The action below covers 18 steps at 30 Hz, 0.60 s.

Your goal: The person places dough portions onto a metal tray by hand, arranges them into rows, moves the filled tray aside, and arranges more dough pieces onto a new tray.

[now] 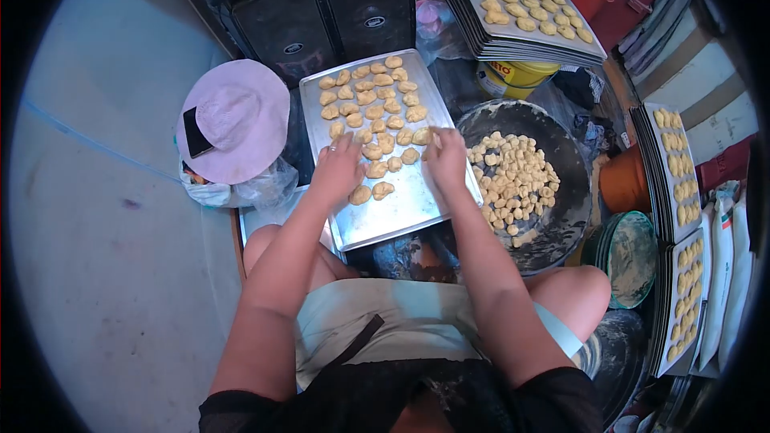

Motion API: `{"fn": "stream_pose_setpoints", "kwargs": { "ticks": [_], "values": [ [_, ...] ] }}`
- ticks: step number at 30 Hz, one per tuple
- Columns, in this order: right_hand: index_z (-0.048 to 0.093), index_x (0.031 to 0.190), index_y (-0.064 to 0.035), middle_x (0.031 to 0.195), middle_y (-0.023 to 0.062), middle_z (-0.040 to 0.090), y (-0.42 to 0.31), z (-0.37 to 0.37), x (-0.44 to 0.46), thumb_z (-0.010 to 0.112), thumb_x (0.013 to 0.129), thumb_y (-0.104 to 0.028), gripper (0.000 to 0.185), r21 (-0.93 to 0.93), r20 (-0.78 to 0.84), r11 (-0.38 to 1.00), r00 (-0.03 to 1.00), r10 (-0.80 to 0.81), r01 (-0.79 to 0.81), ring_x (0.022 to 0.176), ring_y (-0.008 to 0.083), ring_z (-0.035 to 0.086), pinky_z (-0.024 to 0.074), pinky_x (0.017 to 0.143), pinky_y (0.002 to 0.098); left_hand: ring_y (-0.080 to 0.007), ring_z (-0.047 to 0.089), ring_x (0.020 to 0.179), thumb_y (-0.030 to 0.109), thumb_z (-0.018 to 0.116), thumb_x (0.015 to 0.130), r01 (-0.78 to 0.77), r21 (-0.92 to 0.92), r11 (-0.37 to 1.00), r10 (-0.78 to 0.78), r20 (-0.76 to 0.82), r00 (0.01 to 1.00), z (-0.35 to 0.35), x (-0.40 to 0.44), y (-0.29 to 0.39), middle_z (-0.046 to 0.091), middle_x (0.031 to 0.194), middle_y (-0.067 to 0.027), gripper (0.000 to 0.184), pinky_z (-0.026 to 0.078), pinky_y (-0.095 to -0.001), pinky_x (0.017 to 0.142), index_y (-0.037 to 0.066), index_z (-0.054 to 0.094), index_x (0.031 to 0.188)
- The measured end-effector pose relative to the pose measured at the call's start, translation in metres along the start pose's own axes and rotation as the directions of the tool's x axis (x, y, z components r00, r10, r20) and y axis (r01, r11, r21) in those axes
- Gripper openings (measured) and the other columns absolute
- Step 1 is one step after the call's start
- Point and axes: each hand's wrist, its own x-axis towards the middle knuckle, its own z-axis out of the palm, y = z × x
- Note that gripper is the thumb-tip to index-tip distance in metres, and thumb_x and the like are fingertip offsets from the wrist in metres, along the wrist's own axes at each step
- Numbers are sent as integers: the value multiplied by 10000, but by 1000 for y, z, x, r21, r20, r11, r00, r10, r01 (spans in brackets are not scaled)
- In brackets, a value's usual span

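A metal baking tray [345, 228] rests in front of me, tilted, bearing rows of small lumpy dough pieces [386, 143]. My left hand [338, 167] lies over the tray's left side, a ring on one finger, its fingers stretched and slightly apart beside the dough there. At the right edge, my right hand [446, 159] has its fingers curled against a dough piece [423, 137] at the end of a row. Just right of the tray stands a wide black basin [565, 228], floury inside, with a heap of small cut dough lumps [520, 184].
A pink hat [249, 116] with a phone [196, 135] on it sits at left. Stacked trays of dough [525, 12] rest on a yellow bucket [513, 80]. More filled trays [678, 168] stand at right, near an orange pot [624, 180] and green-rimmed basins [632, 261]. Black speakers [321, 20] stand behind.
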Motion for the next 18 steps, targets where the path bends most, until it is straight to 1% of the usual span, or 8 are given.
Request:
{"fn": "stream_pose_setpoints", "kwargs": {
  "ticks": [5, 7, 9, 12, 13, 16, 17, 18],
  "values": [
    [634, 1167, -102, 1137, 145, 609, 16, 28, 61, 698, 803, -269, 405, -18, 152, 993, 981, 121, -119, 1103, 345, 579, 453, 937, 465, -345, 427, 1354, 283, 627, 884, 80, -1, 997, -79, 94, 992, 1, 29, -22, 449, 1451, -202, 529, 373, -494, 1069, 44, 532, 1346],
    [595, 1220, -112, 1160, 145, 616, 3, 37, 73, 731, 769, -305, 509, -113, 205, 983, 964, 169, -148, 1136, 339, 577, 458, 950, 454, -346, 429, 1355, 290, 618, 895, 94, -31, 995, -86, 187, 979, -13, 34, -22, 452, 1451, -207, 527, 373, -497, 1072, 39, 527, 1349],
    [527, 1286, -124, 1187, 150, 620, -1, 44, 84, 787, 721, -341, 659, -204, 288, 968, 936, 203, -147, 1156, 330, 582, 475, 944, 444, -348, 428, 1358, 296, 616, 900, 95, -53, 994, -84, 176, 981, -17, 39, -23, 447, 1460, -203, 524, 371, -499, 1075, 39, 527, 1348],
    [540, 1246, -107, 1164, 161, 628, 11, 46, 93, 808, 710, -332, 640, -129, 340, 963, 902, 267, -237, 1106, 337, 610, 492, 918, 439, -346, 407, 1376, 311, 611, 914, 119, -85, 989, -101, 191, 976, -23, 43, -24, 440, 1469, -195, 518, 335, -507, 1093, 53, 525, 1354],
    [550, 1212, -85, 1098, 166, 643, 14, 45, 89, 813, 706, -315, 614, -51, 266, 978, 941, 210, -204, 1024, 335, 642, 509, 890, 426, -345, 396, 1384, 317, 609, 919, 133, -100, 986, -112, 199, 974, -24, 43, -24, 439, 1471, -191, 515, 318, -511, 1101, 60, 524, 1357],
    [574, 1174, -60, 1032, 167, 649, 19, 26, 85, 813, 700, -310, 588, 1, 215, 988, 965, 153, -157, 971, 336, 651, 511, 880, 411, -339, 407, 1376, 324, 605, 921, 110, -117, 987, -85, 199, 976, -28, 43, -31, 446, 1465, -187, 516, 324, -510, 1095, 61, 523, 1357],
    [610, 1120, -50, 1023, 161, 645, 17, 14, 87, 825, 690, -317, 550, -13, 352, 956, 893, 280, -294, 966, 333, 649, 511, 871, 392, -337, 412, 1372, 323, 608, 919, 113, -122, 986, -86, 209, 974, -28, 44, -32, 452, 1460, -183, 515, 328, -508, 1091, 62, 525, 1356],
    [619, 1102, -50, 1025, 160, 645, 25, 12, 83, 827, 690, -319, 534, -27, 419, 956, 865, 275, -292, 966, 330, 649, 511, 865, 389, -335, 418, 1367, 322, 611, 918, 114, -125, 986, -85, 218, 972, -29, 45, -33, 458, 1455, -180, 514, 332, -507, 1088, 62, 527, 1354]
  ]
}}
